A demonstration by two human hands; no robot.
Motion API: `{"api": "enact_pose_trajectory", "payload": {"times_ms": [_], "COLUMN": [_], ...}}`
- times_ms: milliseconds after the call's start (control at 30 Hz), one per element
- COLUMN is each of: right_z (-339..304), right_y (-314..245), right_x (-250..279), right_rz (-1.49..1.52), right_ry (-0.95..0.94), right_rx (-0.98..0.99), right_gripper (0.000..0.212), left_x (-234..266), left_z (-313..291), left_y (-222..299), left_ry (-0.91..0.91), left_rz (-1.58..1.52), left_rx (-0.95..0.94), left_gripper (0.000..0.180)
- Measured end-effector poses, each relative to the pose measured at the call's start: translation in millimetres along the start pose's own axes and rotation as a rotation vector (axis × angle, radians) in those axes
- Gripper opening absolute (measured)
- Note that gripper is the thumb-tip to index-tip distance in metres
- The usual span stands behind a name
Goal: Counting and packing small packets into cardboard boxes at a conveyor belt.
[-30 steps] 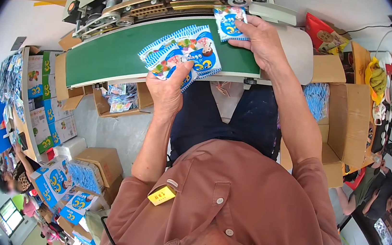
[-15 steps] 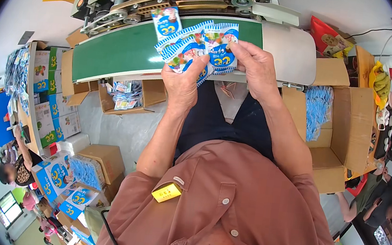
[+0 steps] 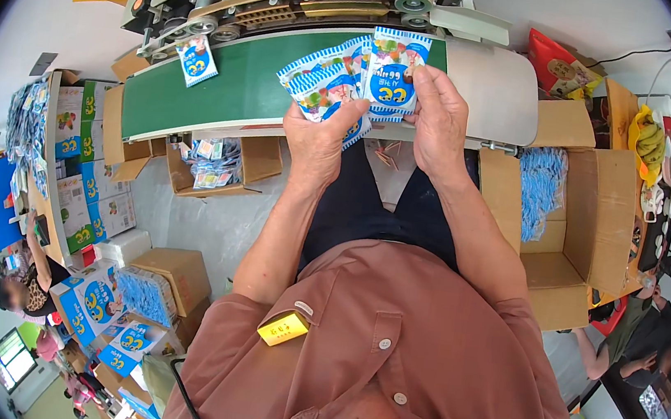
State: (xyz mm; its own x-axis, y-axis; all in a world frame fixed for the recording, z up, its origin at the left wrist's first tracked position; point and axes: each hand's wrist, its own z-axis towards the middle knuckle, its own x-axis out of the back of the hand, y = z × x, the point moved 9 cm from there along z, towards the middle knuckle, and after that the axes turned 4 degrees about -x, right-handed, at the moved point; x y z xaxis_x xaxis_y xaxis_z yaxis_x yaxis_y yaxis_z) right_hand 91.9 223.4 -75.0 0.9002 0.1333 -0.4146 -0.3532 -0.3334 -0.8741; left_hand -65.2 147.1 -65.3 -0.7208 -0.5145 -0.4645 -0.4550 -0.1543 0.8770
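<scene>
My left hand [image 3: 318,141] is closed on a fanned bunch of small blue-and-white candy packets [image 3: 322,88], its thumb lying across the front. My right hand [image 3: 438,122] pinches the right side of another packet [image 3: 397,67], which stands upright against the right edge of the bunch. Both hands are just over the near edge of a green conveyor belt [image 3: 243,79]. A single packet [image 3: 196,60] is at the belt's left end, beside the rollers of the sealing machine [image 3: 292,6].
Below the belt at left stands an open carton [image 3: 212,166] of packets. Another open carton [image 3: 566,219] with blue packets is at right. Stacked printed boxes [image 3: 100,166] line the left side. People [image 3: 33,283] are in the background at both sides.
The single packet has travelled left along the belt, away from my hands. My right hand has drawn one packet slightly up and right from the bunch.
</scene>
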Motion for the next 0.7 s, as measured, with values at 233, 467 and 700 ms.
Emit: {"api": "enact_pose_trajectory", "payload": {"times_ms": [233,467,700], "right_z": [4,7,4], "right_y": [6,6,5], "right_x": [7,11,1], "right_rz": [0.037,0.147,0.019], "right_ry": [0.065,0.067,-0.069], "right_rx": [0.054,0.087,-0.003], "right_gripper": [0.025,0.024,0.017], "left_x": [1,3,4], "left_z": [4,5,5], "left_y": [-5,-6,-4], "left_ry": [0.028,0.031,0.069], "left_rz": [-0.044,-0.043,-0.041], "left_rx": [-0.021,-0.053,-0.084], "left_gripper": [0.032,0.032,0.032]}}
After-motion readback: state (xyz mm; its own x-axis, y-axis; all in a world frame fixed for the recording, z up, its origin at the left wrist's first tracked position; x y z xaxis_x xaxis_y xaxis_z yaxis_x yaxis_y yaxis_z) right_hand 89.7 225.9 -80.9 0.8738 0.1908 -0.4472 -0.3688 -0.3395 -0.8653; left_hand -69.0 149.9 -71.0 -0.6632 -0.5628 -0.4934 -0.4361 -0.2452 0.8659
